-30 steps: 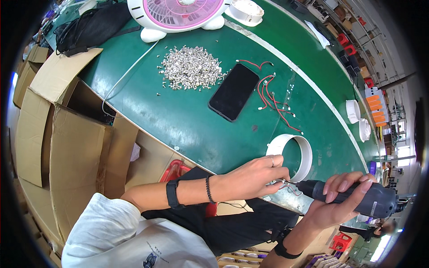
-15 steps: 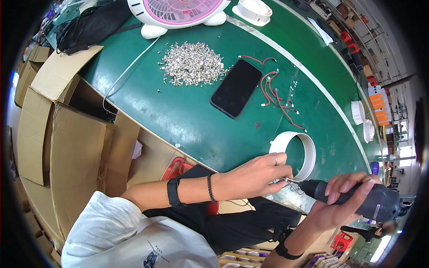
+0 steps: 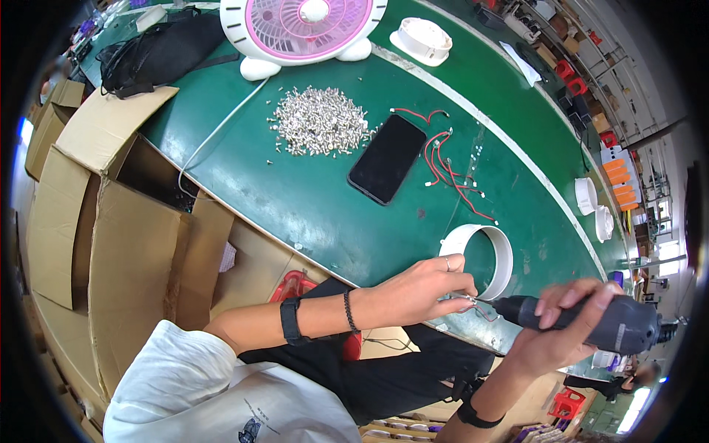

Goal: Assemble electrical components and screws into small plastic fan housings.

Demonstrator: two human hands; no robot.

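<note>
At the green bench's edge, the driver lies level, tip pointing left into the pinching left hand; the right hand is wrapped around it.

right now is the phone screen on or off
Off: the phone lies flat on the green table with a plain black screen, showing no light or picture.

One fan, one phone, one heap of screws too many to count, one driver, one bag, four white rings: one near the hands, one by the fan, two at the right
</note>
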